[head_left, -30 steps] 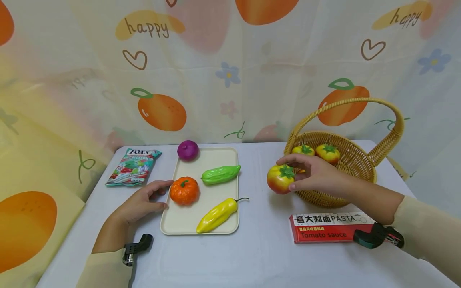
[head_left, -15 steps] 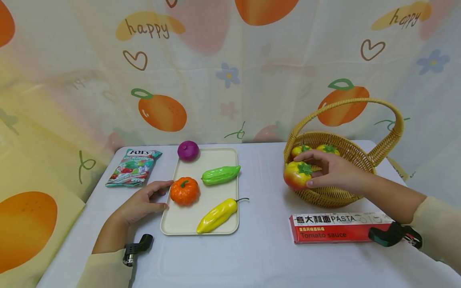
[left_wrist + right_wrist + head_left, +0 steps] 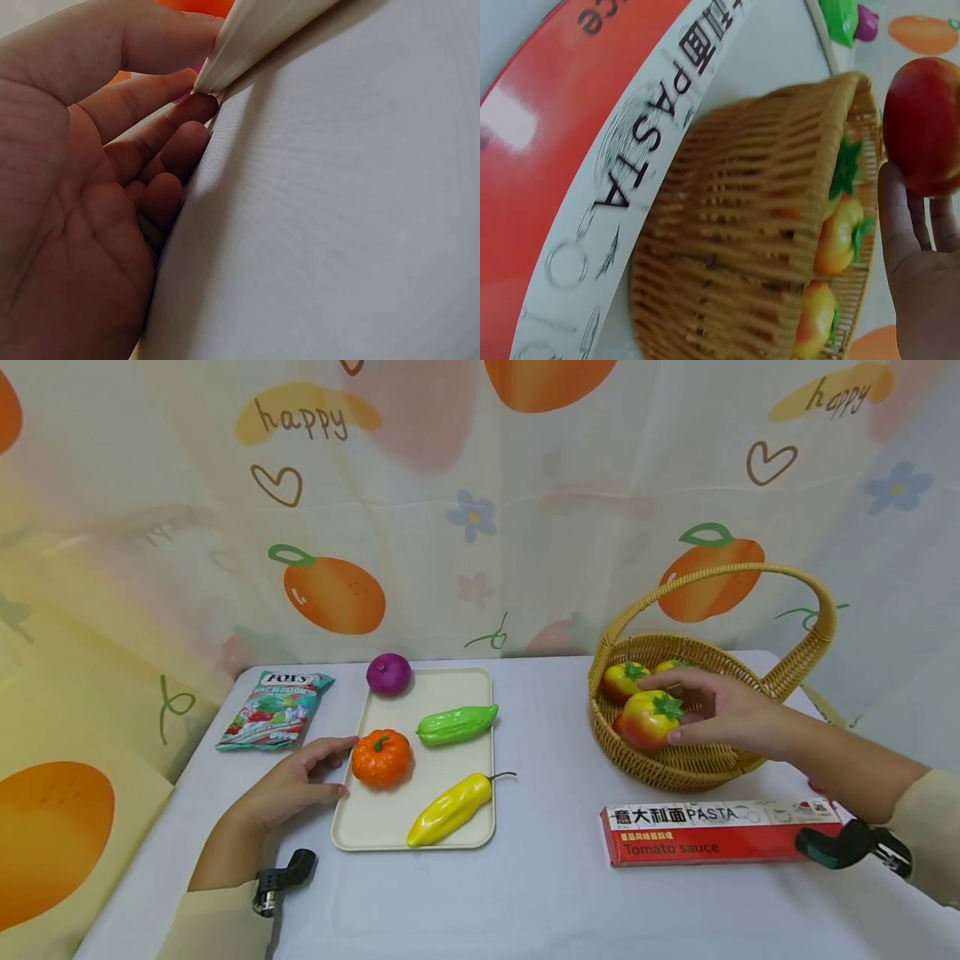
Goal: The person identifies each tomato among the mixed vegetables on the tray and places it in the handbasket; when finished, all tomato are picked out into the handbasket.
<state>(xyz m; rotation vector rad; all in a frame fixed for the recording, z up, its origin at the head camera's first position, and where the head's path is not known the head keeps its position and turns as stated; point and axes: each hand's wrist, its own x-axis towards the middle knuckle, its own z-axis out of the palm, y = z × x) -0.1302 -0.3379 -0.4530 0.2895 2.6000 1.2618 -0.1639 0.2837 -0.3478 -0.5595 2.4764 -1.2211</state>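
My right hand (image 3: 731,714) pinches a red-and-yellow tomato (image 3: 643,723) with a green leafy top, between thumb and fingers, over the left side of the wicker basket (image 3: 645,770). The right wrist view shows this tomato's red underside above the basket rim, and similar tomatoes (image 3: 838,236) inside. Beside the tray's left edge lies my left hand (image 3: 288,781), its fingertips and thumb touching the rim of the cream tray (image 3: 450,672). On the tray are an orange pumpkin (image 3: 382,759), a green bumpy vegetable (image 3: 456,725), a yellow pepper (image 3: 453,810) and a purple onion (image 3: 389,675) at the far left corner.
A red and white pasta box (image 3: 675,839) lies in front of the basket, below my right forearm. Left of the tray is a teal candy bag (image 3: 274,710). The basket's tall handle (image 3: 720,572) arches behind my right hand. A printed cloth (image 3: 465,510) hangs behind the table.
My right hand has carried the tomato rightward from beside the basket to over its inside. More of the pasta box shows. The left hand has stayed at the tray edge.
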